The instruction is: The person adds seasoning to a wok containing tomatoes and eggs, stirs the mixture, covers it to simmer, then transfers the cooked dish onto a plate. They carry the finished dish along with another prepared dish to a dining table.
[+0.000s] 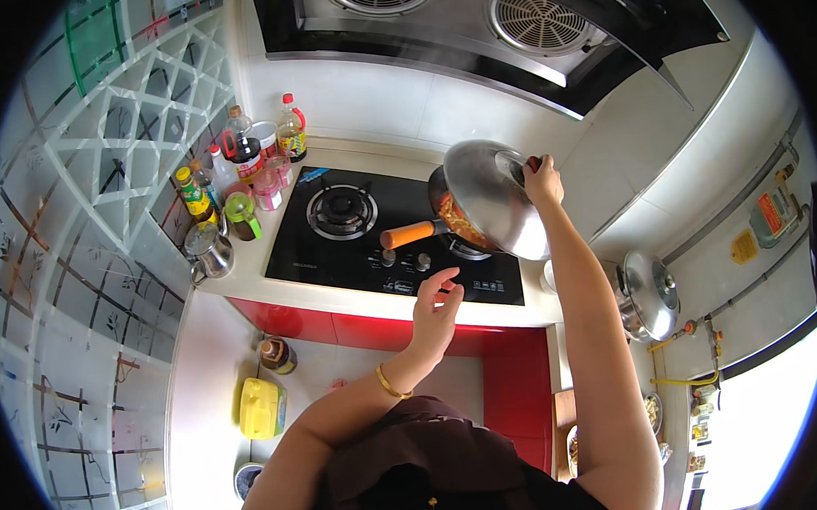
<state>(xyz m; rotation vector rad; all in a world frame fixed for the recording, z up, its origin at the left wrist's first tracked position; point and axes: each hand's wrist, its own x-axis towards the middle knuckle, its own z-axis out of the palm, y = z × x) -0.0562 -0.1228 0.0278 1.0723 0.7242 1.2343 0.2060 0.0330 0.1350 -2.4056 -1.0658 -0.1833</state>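
Note:
My right hand (544, 181) grips the dark knob of a domed metal lid (495, 196). The lid is tilted over a wok (437, 185) on the right burner and hides much of it. Reddish food (456, 220) shows in the gap on the wok's left side. An orange-brown wooden handle (407, 235) sticks out from the wok to the left. My left hand (438, 312) is in front of the hob's near edge, fingers apart and holding nothing, below the control knobs (422, 262).
A black glass gas hob (378, 188) has a bare left burner (342, 212). Bottles, seasoning jars (267, 186) and a metal pitcher (208, 250) crowd the left counter. A lidded steel pot (646, 296) stands at right. Overhead hangs a range hood (427, 66). A yellow jug (261, 408) is on the floor.

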